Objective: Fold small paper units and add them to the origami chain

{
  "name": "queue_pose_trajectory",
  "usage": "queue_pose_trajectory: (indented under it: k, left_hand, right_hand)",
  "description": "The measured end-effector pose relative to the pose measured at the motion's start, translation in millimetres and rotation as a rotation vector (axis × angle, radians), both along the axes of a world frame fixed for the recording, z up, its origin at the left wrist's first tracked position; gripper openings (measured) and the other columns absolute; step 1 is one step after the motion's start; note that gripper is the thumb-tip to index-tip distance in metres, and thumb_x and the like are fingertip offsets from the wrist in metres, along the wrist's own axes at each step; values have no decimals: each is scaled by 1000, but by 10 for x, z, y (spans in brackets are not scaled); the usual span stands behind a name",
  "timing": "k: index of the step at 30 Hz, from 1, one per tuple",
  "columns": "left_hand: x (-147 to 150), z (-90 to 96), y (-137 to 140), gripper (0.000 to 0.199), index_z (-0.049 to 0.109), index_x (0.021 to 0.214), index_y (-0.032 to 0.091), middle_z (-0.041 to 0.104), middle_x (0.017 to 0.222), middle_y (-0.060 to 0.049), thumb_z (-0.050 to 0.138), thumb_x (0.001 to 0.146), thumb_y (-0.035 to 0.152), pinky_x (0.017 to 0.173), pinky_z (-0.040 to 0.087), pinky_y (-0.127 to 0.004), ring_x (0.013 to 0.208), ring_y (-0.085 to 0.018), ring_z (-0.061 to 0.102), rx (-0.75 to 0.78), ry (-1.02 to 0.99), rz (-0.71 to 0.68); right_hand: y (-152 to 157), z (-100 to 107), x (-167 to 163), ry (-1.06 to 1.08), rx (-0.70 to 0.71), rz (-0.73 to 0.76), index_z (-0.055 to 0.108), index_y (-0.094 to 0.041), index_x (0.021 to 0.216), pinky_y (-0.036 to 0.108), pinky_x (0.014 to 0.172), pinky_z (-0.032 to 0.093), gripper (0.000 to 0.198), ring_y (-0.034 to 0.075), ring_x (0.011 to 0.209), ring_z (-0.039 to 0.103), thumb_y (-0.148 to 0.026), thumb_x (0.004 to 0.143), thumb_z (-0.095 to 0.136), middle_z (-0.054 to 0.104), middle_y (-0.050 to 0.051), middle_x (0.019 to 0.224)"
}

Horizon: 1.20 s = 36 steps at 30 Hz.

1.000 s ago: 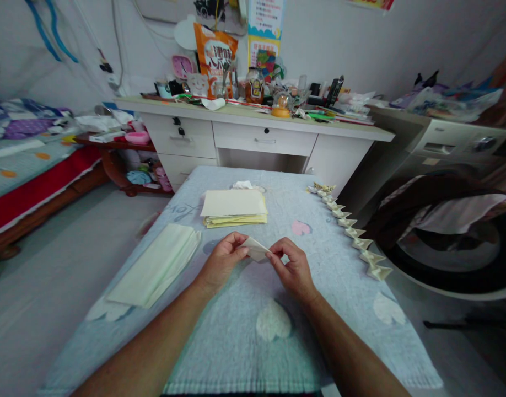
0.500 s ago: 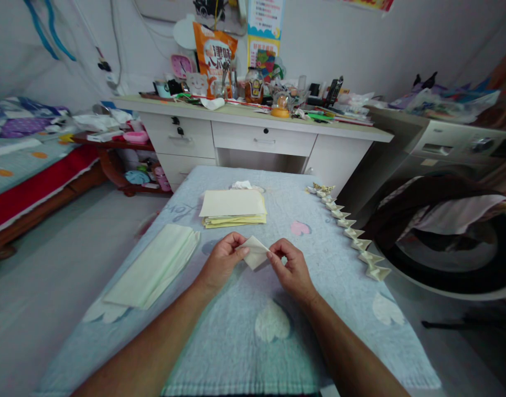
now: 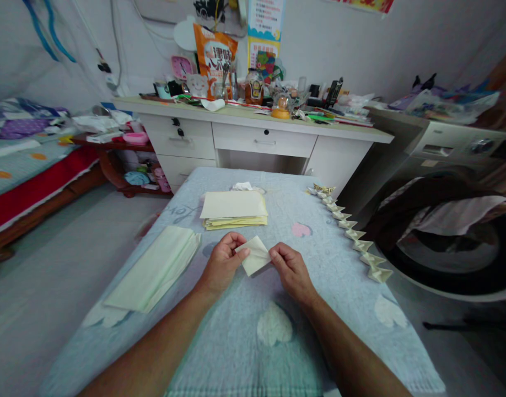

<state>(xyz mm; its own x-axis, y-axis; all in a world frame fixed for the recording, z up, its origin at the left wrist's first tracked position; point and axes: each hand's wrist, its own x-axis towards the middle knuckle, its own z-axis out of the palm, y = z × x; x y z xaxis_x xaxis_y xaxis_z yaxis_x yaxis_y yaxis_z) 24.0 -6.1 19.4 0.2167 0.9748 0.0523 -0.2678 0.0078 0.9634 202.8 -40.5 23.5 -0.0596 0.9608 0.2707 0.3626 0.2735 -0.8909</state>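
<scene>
A small folded piece of cream paper [image 3: 254, 256] is held between both hands, above the cloth-covered table. My left hand [image 3: 226, 262] pinches its left corner between thumb and fingers. At the opposite corner, my right hand [image 3: 290, 270] grips the paper with thumb and forefinger. Beyond the hands lies a stack of cream and yellow paper sheets [image 3: 234, 205]. To the left rests a pile of long pale-green paper [image 3: 154, 270]. Along the table's right edge runs a row of several folded paper boats [image 3: 356, 234].
The table wears a light-blue cloth [image 3: 220, 342] with heart patterns. Behind it stands a white desk [image 3: 187, 135] crowded with jars, a snack bag [image 3: 215, 63] and other items. A washing machine [image 3: 439, 143] with laundry in its open door is at right, a bed [image 3: 38, 176] at left.
The folded paper has turned slightly in my hands and now shows a squarer, flatter face. My right hand's fingers have drawn closer together at its corner.
</scene>
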Motion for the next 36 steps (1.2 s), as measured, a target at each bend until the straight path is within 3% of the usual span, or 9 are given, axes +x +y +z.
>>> queue_pose_trajectory:
  k: [3, 7, 12, 19, 28, 33, 36]
  left_hand:
    - [-1, 0, 9, 29, 50, 90, 20, 59, 78, 4, 71, 71, 25, 59, 42, -20, 65, -10, 56, -16, -20, 23]
    - [16, -6, -1, 34, 49, 94, 20, 63, 82, 3, 72, 69, 25, 59, 43, -21, 64, -11, 58, -50, -23, 8]
    - [42, -19, -27, 39, 51, 101, 21, 65, 81, 3, 72, 69, 28, 60, 44, -22, 65, -12, 60, -74, -2, -11]
    - [53, -78, -5, 22, 59, 78, 15, 62, 67, 0, 72, 70, 32, 58, 42, -22, 60, -12, 57, -179, 15, -62]
    - [51, -57, -7, 21, 57, 76, 17, 59, 66, 3, 71, 70, 31, 59, 41, -22, 60, -11, 55, -181, -37, -20]
    - [88, -56, -33, 22, 54, 81, 18, 58, 69, 4, 68, 75, 34, 60, 41, -22, 62, -11, 54, -185, -97, 52]
    - [117, -62, -52, 23, 52, 83, 20, 57, 69, 4, 63, 78, 39, 56, 40, -22, 59, -11, 52, -149, -34, 101]
  right_hand:
    - [10, -20, 3, 7, -22, 2, 52, -19, 72, 22, 59, 35, 33, 12, 65, 45, -38, 96, 39, 47, -2, 67]
    - [35, -83, -16, 3, -51, 23, 55, -18, 79, 22, 58, 36, 25, 12, 63, 46, -42, 87, 54, 51, -2, 69]
    - [62, -161, -31, -29, -75, 17, 55, -18, 71, 21, 55, 35, 28, 11, 59, 44, -40, 87, 54, 50, -2, 63]
    - [65, -90, -8, 88, -143, 45, 53, -18, 69, 21, 54, 35, 33, 11, 58, 43, -46, 86, 53, 48, -3, 62]
    - [55, -32, 66, 67, -175, 146, 50, -18, 66, 20, 52, 30, 37, 9, 55, 37, -48, 87, 52, 40, -4, 59]
    - [47, -58, 39, 65, -171, 224, 52, -18, 71, 21, 56, 33, 33, 10, 60, 40, -44, 90, 48, 44, -3, 64]
    - [50, -68, 14, 23, -151, 235, 53, -18, 72, 21, 59, 34, 31, 11, 63, 43, -42, 91, 48, 47, -2, 66]
